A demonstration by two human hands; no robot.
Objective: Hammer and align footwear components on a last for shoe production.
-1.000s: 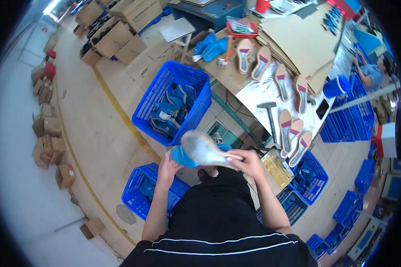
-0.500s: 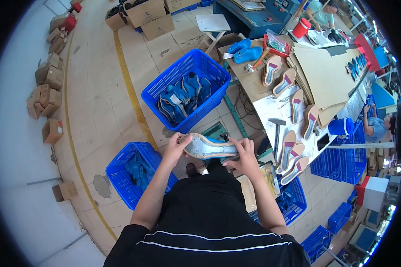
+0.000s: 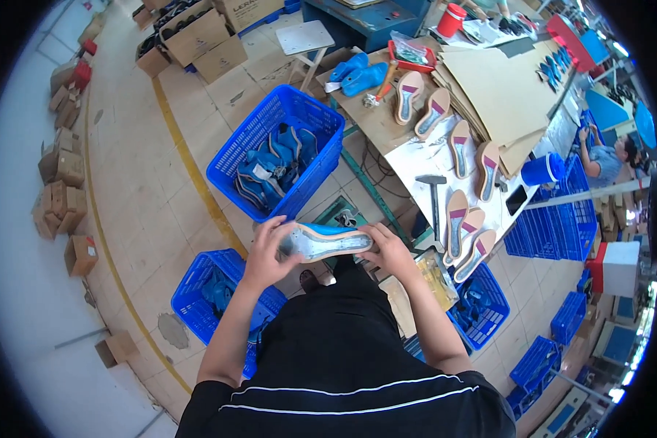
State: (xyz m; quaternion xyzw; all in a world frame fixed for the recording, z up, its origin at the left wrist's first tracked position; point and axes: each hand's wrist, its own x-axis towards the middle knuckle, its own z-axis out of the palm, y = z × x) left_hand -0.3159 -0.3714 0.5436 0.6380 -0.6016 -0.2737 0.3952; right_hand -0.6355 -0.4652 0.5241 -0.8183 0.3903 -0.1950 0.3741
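Observation:
Between my two hands, a blue shoe [image 3: 333, 246] is held sideways with its underside up. That underside is greyish with a pale edge, and the blue upper shows along the far side. My left hand [image 3: 269, 254] grips the broad toe end, thumb on the underside. At the narrower heel end, my right hand [image 3: 388, 252] is closed around the edge. To the right, on the workbench, lie a hammer [image 3: 434, 208] and several loose soles [image 3: 456, 217] with pinkish-purple patches.
A blue basket [image 3: 223, 150] of blue shoe parts stands ahead; another basket [image 3: 186, 303] is at left and a third [image 3: 498, 328] at right. Cardboard sheets [image 3: 493, 102], a pair of blue shoes [image 3: 361, 77] and a blue container [image 3: 539, 170] are on the bench. A person [image 3: 602, 160] sits far right.
The shoe has tilted, showing more of its blue upper along the far side. My left hand has spread further around the toe. The whole view has shifted slightly.

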